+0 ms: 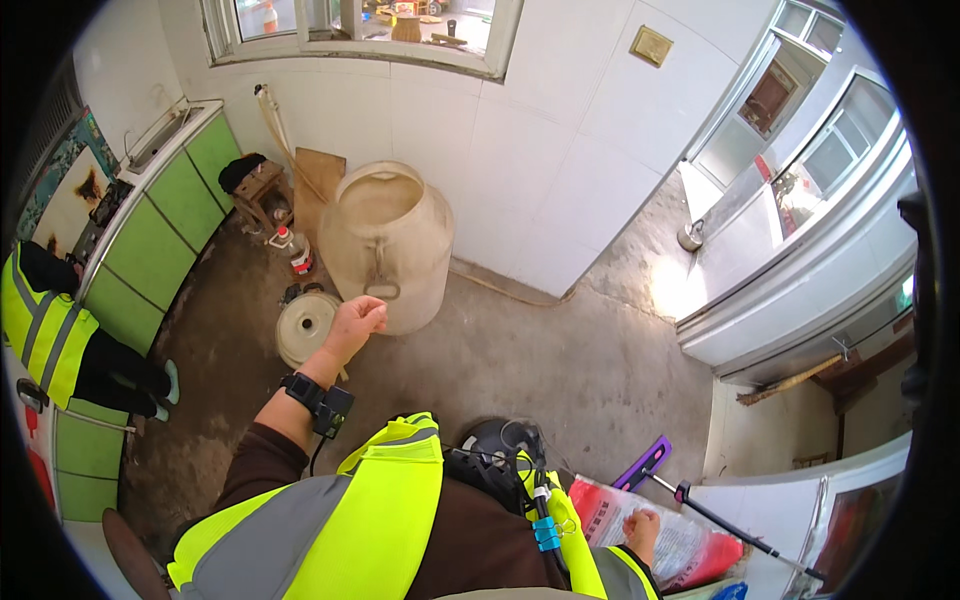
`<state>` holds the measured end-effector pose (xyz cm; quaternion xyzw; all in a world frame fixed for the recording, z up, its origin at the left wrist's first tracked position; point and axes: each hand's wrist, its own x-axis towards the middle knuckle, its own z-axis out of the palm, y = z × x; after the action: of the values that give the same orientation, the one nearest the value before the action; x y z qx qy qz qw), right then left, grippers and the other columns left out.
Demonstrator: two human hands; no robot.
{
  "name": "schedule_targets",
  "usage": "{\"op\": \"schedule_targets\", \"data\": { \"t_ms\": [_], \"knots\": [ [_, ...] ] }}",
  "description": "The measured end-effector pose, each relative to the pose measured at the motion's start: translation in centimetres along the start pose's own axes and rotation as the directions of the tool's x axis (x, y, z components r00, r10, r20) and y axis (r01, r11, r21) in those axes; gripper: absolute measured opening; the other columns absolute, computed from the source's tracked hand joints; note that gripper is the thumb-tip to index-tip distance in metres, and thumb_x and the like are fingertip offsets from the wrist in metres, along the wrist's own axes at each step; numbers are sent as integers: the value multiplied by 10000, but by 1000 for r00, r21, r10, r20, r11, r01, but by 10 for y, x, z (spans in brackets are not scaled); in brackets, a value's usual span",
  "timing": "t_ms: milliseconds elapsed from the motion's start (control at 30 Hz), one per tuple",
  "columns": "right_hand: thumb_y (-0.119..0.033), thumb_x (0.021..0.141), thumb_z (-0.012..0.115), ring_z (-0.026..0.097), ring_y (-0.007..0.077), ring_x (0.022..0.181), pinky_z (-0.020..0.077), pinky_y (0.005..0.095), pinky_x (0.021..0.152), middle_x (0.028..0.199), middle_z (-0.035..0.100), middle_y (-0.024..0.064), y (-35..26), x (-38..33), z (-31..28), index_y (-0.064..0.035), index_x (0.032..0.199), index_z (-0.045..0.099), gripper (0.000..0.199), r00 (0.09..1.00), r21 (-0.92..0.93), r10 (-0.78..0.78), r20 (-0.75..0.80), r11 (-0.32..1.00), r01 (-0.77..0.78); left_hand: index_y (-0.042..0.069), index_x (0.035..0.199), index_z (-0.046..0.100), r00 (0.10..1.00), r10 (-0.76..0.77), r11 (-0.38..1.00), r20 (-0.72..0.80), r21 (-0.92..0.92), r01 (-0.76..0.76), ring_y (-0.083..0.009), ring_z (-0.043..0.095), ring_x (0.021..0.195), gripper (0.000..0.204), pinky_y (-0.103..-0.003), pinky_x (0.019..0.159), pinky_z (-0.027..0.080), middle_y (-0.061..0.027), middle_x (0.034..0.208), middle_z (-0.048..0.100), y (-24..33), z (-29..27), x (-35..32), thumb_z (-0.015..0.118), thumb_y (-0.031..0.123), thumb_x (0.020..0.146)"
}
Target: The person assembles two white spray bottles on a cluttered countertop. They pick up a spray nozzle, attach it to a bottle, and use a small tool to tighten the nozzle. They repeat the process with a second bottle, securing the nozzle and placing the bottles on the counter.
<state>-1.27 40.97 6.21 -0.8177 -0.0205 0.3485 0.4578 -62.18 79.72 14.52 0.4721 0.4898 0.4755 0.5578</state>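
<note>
My left hand [358, 318] is stretched forward with its fingers curled in, and nothing shows in it. Just beyond it, a metal handle [382, 290] hangs on the front of a big off-white can [425, 255] with a wide open mouth. Left of my wrist, a round pale lid [305, 332] with a dark hole in its middle is on the floor. Low on my right side, my right hand [642, 524] has loosely curled fingers in front of a red-and-white bag [690, 535]. Whether it touches the bag is unclear. No object shows in this hand.
A red-capped plastic bottle [292, 250] and a small wooden stool [262, 190] stand left of the can. Green cabinets [140, 290] line the left wall, where another person [60, 330] stands in a yellow vest. A purple-headed stick [645, 462] leans near the bag. A doorway opens at the right.
</note>
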Motion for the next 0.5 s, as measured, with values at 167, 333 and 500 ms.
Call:
{"op": "schedule_targets", "data": {
  "t_ms": [167, 333, 500],
  "knots": [
    [-235, 864, 615, 581, 190, 693, 478, 327, 567, 811, 557, 36, -70, 43, 74, -127, 1074, 499, 263, 998, 79, -62, -3, 995, 62, 45, 832, 595, 998, -8, 996, 66, 85, 3, -83, 562, 605, 209, -220, 575, 463, -11, 707, 598, 21, 23, 119, 539, 221, 929],
    [-283, 876, 561, 560, 165, 600, 475, 300, 545, 763, 606, 47, -41, 44, 91, -59, 914, 596, 229, 971, 128, 214, -108, 971, -200, 22, 743, 590, 952, 37, 959, 304, 258, -119, -77, 536, 580, 280, -230, 549, 433, -23, 646, 587, 33, 93, 259, 560, 244, 912],
    [-399, 865, 575, 436, 134, 418, 309, 326, 385, 522, 500, 22, -2, -5, 107, -127, 563, 517, 410, 890, 184, 271, -366, 959, -216, -19, 840, 633, 741, -59, 802, 669, 474, -364, -101, 567, 651, 216, -243, 602, 446, -54, 722, 628, 31, 214, 348, 594, 192, 866]
  ]
}}
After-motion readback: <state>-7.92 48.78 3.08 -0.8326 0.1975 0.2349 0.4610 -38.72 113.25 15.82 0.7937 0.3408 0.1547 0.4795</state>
